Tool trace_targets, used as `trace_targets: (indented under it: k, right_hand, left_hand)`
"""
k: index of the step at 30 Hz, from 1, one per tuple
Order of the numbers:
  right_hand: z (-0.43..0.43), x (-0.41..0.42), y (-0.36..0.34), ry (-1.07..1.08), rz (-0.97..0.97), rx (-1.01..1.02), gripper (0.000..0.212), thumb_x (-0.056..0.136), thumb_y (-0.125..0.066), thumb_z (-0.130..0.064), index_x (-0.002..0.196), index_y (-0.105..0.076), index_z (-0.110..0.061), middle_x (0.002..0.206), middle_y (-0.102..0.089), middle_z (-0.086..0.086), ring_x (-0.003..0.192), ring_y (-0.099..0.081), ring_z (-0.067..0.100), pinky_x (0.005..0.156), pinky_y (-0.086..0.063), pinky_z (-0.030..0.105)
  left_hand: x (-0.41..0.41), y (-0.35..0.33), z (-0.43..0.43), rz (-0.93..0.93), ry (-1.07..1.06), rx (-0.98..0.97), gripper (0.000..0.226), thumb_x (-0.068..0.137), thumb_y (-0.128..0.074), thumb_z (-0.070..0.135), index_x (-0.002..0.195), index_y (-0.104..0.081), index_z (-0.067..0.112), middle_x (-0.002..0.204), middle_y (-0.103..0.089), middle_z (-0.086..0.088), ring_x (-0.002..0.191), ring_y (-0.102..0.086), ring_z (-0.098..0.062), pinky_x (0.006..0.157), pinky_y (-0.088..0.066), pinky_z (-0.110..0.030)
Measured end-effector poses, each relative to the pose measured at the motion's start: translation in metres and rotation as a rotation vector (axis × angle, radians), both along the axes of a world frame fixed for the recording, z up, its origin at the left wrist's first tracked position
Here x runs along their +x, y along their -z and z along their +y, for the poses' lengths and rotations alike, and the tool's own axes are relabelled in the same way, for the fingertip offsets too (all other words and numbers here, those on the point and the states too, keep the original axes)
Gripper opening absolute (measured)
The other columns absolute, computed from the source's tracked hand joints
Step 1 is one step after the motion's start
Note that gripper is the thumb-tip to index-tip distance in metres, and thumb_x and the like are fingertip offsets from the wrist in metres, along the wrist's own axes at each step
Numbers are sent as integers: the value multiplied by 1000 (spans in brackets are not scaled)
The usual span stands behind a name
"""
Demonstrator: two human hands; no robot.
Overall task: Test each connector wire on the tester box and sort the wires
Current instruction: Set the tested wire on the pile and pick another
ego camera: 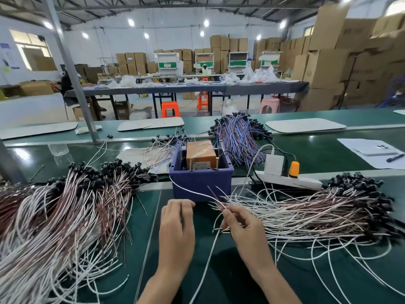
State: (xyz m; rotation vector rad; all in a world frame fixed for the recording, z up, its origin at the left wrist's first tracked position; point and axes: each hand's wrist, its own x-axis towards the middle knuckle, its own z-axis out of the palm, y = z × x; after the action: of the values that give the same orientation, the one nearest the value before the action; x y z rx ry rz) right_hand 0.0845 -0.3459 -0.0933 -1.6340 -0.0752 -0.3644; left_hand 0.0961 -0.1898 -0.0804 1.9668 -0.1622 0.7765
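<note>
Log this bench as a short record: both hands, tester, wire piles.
Right hand: pinches thin white wire
Left hand: curled beside blue plastic bin; grip unclear
Tester: orange tester box inside the bin
Piles: white-and-brown left pile; white-and-brown right pile; blue-and-red far pile

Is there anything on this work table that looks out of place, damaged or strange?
Nothing looks damaged. One odd thing: the orange tester box is wrapped with clear tape and sits inside a blue bin, which looks improvised. A few loose wires lie scattered behind the bin, apart from the big piles.
</note>
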Motion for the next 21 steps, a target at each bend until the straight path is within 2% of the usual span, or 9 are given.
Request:
trace_targets:
  k: [4, 6, 8, 11, 15, 18, 21]
  right_hand:
    - [2, -3, -1, -89, 23, -34, 11, 96, -67, -31, 97, -73, -40, 77, -72, -1, 74, -66, 6, 70, -46, 13]
    - [3, -4, -1, -130, 45, -86, 11, 97, -67, -31, 97, -73, -41, 76, -72, -1, 73, -65, 4, 70, -44, 11]
    - [4, -5, -2, -143, 54, -117, 14, 97, -68, -31, 97, -72, -45, 75, -73, -1, 72, -65, 3, 69, -44, 10]
    - [4, -5, -2, -146, 57, -123, 15, 96, -69, -32, 98, -71, -47, 77, -74, -2, 74, -66, 4, 70, -45, 11]
    - [4, -3, -1, -155, 55, -141, 13, 96, -69, -33, 97, -71, -45, 78, -74, -3, 77, -67, 6, 72, -47, 13]
    - [4, -3, -1, -157, 60, -127, 14, 95, -70, -31, 96, -72, -45, 81, -75, -3, 80, -69, 7, 75, -49, 14]
    - [2, -3, -2, -144, 73, -68, 16, 95, -70, -29, 95, -73, -44, 85, -76, -4, 83, -71, 7, 72, -48, 12]
  left_hand:
    - [11, -3, 7, 381, 87, -678, 35, 107, -40, 37, 100, -67, 17, 93, -73, 3, 83, -68, -15, 71, -53, -33]
    - [14, -6, 12, 469, 181, -920, 33, 107, -41, 36, 107, -66, 13, 99, -76, -6, 82, -72, -17, 68, -54, -34]
    - [15, -10, 15, 511, 281, -1075, 29, 108, -41, 33, 111, -63, 14, 102, -76, -7, 83, -74, -16, 67, -57, -32]
    - [14, -15, 17, 540, 344, -1229, 20, 106, -47, 26, 110, -63, 15, 99, -77, -4, 80, -75, -14, 61, -60, -28]
    - [15, -17, 25, 554, 350, -1377, 11, 101, -56, 23, 104, -66, 20, 78, -72, 4, 61, -67, -10, 53, -56, -23]
    - [17, -15, 30, 547, 398, -1381, 12, 99, -57, 24, 100, -69, 22, 70, -60, 6, 55, -58, -9, 52, -53, -23]
    - [17, -13, 27, 538, 410, -1333, 17, 97, -56, 28, 86, -66, 22, 63, -51, 5, 51, -50, -10, 49, -50, -23]
